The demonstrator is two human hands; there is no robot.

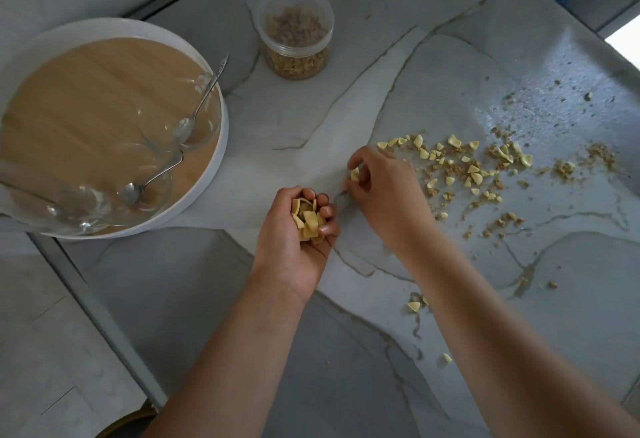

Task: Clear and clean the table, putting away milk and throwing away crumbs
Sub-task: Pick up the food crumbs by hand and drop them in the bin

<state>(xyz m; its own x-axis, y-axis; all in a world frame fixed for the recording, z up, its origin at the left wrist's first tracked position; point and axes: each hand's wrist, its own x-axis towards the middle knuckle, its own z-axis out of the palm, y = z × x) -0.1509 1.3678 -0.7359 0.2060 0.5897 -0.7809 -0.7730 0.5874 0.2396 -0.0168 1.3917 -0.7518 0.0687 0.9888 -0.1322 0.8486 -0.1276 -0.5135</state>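
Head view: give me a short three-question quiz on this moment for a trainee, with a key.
1. True or false: the left hand is empty.
2. The right hand pinches: A a cloth, B a yellow piece, C a milk carton.
3. Fill in: the glass bowls sit on the round ____.
Key: 1 false, it cups a heap of pieces; 2 B; 3 tray.

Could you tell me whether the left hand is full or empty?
Full: the left hand cups a heap of yellowish pieces in its curled fingers.
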